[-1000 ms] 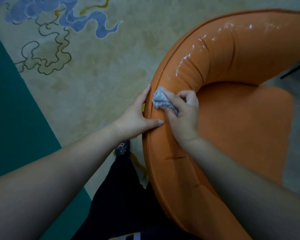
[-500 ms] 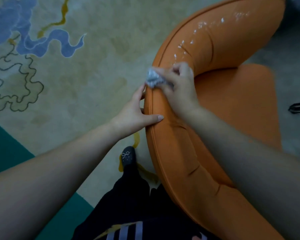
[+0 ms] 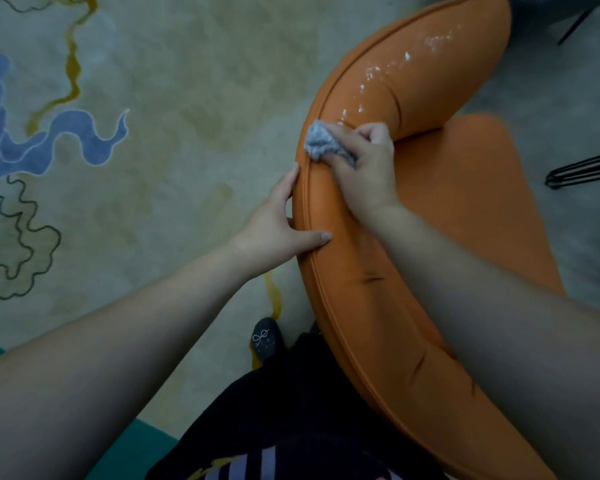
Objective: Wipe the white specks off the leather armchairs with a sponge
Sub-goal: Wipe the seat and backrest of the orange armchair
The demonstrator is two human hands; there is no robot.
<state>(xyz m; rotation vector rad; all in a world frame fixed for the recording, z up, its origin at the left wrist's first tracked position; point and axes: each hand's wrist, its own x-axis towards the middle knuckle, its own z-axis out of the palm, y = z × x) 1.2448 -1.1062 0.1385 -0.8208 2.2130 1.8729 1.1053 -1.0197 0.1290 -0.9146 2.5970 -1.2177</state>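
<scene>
My right hand (image 3: 364, 168) bunches the soft, squashy sponge (image 3: 321, 142) on the armchair (image 3: 378, 306), my grip pinching it whole so it presses flat.

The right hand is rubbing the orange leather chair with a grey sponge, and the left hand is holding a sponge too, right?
Not quite. The head view shows the left hand holding no sponge: it rests on the orange leather armchair's edge. Only the right hand holds the crumpled grey sponge.
</scene>
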